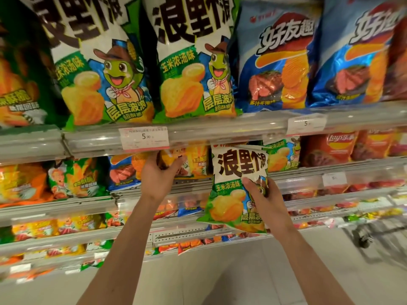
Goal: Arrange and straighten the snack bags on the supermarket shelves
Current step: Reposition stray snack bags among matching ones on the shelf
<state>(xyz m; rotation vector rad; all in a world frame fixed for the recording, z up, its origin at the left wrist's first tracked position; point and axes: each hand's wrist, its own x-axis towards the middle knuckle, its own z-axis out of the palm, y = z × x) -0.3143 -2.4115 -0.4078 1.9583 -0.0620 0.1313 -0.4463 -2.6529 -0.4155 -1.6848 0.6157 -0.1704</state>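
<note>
Landmark: price tag (pixel 144 138) on upper shelf rail.

Right hand (pixel 262 194) grips small green-white snack bag (pixel 235 186), fingers curled over its front; bag hangs tilted, below and right of tag, off shelf.

Left hand (pixel 157 172), just below tag, pinches orange bag (pixel 174 160) on second shelf.

Risks: one-handed grip near bag edge may slip, dropping bag to floor; squeezing could crush chips; tugging orange bag could topple neighbours.

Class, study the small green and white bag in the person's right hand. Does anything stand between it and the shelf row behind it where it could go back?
Yes. The left hand grips an orange and green bag standing in that row, just left of the small green and white bag held by the right hand. Another matching green bag stands directly behind; no free gap is visible.
</note>
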